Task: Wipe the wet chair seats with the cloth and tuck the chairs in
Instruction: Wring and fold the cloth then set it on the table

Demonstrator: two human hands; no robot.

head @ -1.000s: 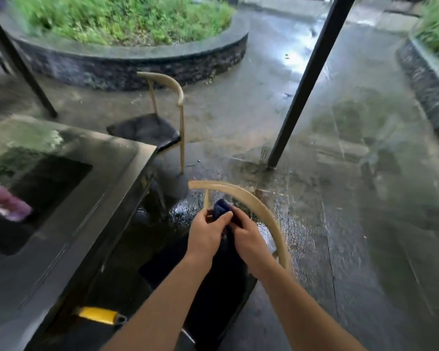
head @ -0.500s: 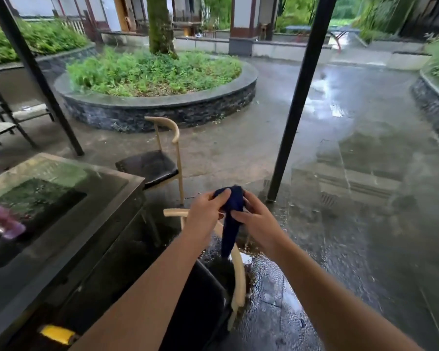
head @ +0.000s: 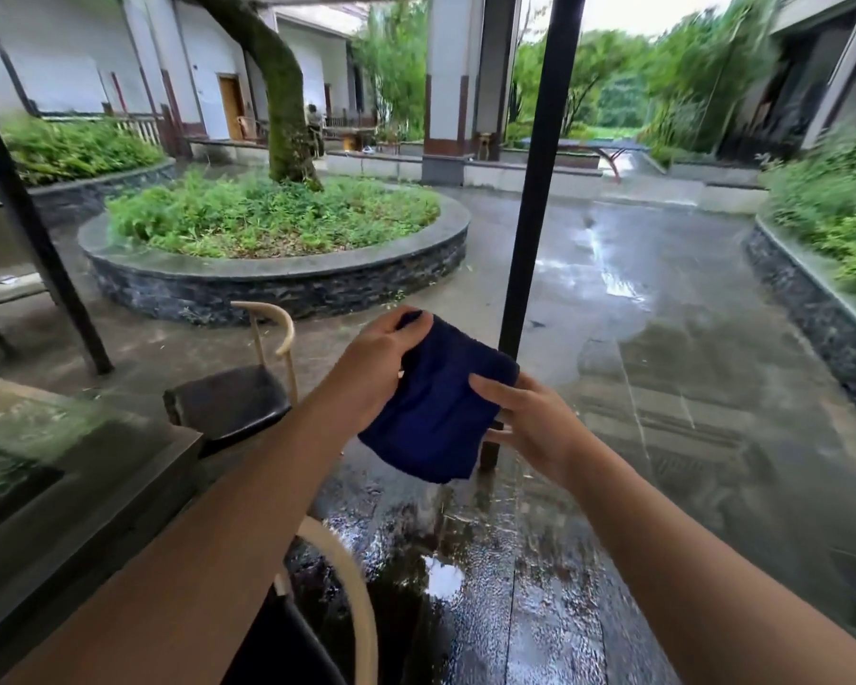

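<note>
On the left, past the dark glossy table, the far wooden chair with the black seat stands pulled out. My left hand pinches the top corner of the soft navy-blue cloth; my right hand grips its right edge, holding it spread in the air between them. It looks light and limp, probably damp, best held folded into a pad. I can read no writing anywhere.

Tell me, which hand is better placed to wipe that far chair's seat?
Probably the left hand: it grips the blue cloth on the side nearer the far chair. The right hand holds the cloth's other edge.
</note>
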